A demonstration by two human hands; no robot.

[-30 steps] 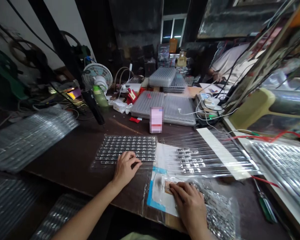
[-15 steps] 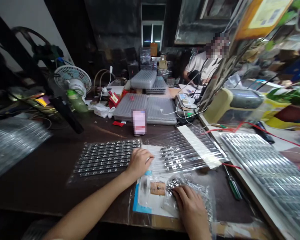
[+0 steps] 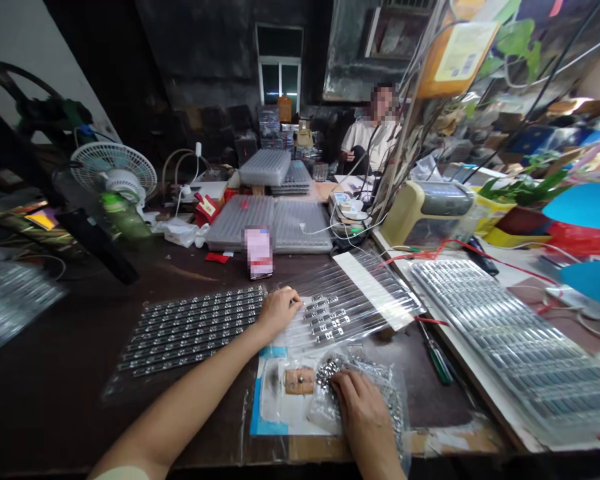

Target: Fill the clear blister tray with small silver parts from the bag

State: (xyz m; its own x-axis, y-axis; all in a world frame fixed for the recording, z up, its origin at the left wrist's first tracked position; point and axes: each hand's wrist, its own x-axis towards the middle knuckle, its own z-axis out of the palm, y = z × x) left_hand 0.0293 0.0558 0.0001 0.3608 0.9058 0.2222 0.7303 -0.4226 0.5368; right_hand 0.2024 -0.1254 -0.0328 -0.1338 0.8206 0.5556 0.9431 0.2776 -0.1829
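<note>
My left hand (image 3: 280,311) rests at the left end of a clear ribbed plastic tray (image 3: 367,303), its thumb and fingers pinched together. Whatever may be between those fingertips is too small to make out. Small shiny metal pieces (image 3: 329,313) lie in several of the tray's grooves, just right of that hand. My right hand (image 3: 366,407) is curled over a clear plastic bag (image 3: 397,407) of small metal parts (image 3: 326,373); its fingertips touch the parts and are partly hidden. Left of the bag is a brown taped block (image 3: 299,381) on a white and blue sheet (image 3: 270,427).
A filled tray of dark strips (image 3: 190,327) lies at left. Filled clear trays (image 3: 500,340) lie on the right-hand surface, beside a green-handled tool (image 3: 439,363). A phone (image 3: 259,253) stands behind, before stacked trays (image 3: 300,227). A fan (image 3: 114,173) stands back left; a person (image 3: 373,137) sits beyond.
The view has turned to the right, so most things appear farther left. My left hand has shifted slightly right against the tray. My right hand stays at the bag of parts.
</note>
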